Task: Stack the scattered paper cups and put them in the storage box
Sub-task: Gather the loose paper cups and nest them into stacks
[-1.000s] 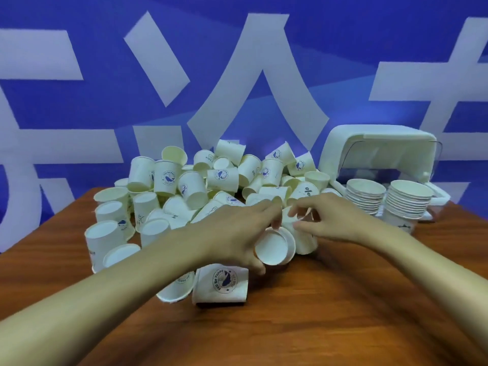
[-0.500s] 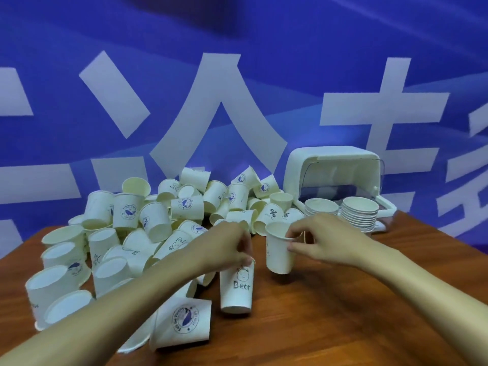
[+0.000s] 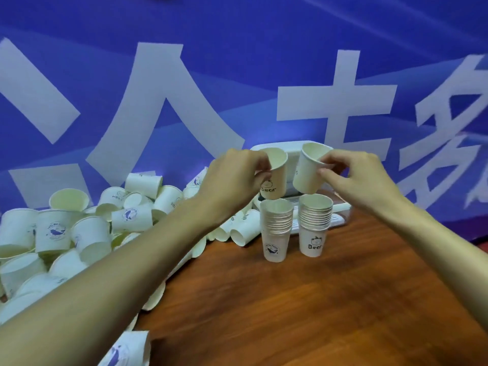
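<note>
A blue backdrop (image 3: 237, 75) with big white characters fills the wall behind everything. In front of it the wooden tabletop (image 3: 317, 299) runs from the near edge to the far one. Its whole left side, back to the far left corner, is buried under a pile of loose paper cups (image 3: 92, 228), most lying on their sides, some printed with a blue whale. At the far edge, right of the pile, sits the white storage box (image 3: 293, 157). It is mostly hidden behind the hands, so I can't tell how its lid stands.

Just in front of the box two stacks of nested cups stand upright side by side, close together. The left stack (image 3: 276, 231) has a whale on its bottom cup and the right stack (image 3: 314, 225) reads "Bear".

The left hand (image 3: 235, 178) grips a single Bear cup (image 3: 276, 175) by its side, upright, directly above the left stack. The right hand (image 3: 361, 175) pinches a plain cup (image 3: 307, 173) at the rim, tilted, above the right stack.
</note>
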The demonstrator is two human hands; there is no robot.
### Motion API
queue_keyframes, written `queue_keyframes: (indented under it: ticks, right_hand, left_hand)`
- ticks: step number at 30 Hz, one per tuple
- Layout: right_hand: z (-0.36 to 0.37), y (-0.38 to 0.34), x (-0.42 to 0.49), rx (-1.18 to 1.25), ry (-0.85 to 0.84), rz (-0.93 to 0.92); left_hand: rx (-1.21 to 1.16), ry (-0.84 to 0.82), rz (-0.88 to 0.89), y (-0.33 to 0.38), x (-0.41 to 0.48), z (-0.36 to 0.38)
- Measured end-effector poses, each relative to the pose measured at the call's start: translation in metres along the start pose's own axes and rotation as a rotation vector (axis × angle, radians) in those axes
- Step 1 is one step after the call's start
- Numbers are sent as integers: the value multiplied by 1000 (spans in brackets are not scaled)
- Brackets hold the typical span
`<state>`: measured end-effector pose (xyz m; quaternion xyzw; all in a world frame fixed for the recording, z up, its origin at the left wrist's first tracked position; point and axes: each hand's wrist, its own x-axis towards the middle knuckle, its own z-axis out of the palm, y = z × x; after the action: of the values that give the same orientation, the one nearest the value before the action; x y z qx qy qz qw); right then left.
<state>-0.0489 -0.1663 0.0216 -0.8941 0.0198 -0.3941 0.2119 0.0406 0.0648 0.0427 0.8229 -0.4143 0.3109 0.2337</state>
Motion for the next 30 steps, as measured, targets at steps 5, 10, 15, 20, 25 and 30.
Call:
queue_keyframes:
  ticks: [5,10,15,20,25,30]
  right_hand:
    - [0,32,-10,-84,-66,43]
    - [-1,44,-11,-71,-57,47]
    - [2,45,-7,-56,-79,31]
    - [13,44,-7,-112,-138,17]
    - [47,53,-28,-246,-234,-46]
    - [68,56,-36,-158,-199,-1]
  left_hand:
    - [3,-92,33,3,7,33]
    - [-20,-141,59,-4,8,41]
    - [-30,-176,49,-8,7,44]
    - [0,-348,16,-9,4,56]
    - [-18,-545,-31,-12,6,73]
    - [3,-571,-4,-9,12,76]
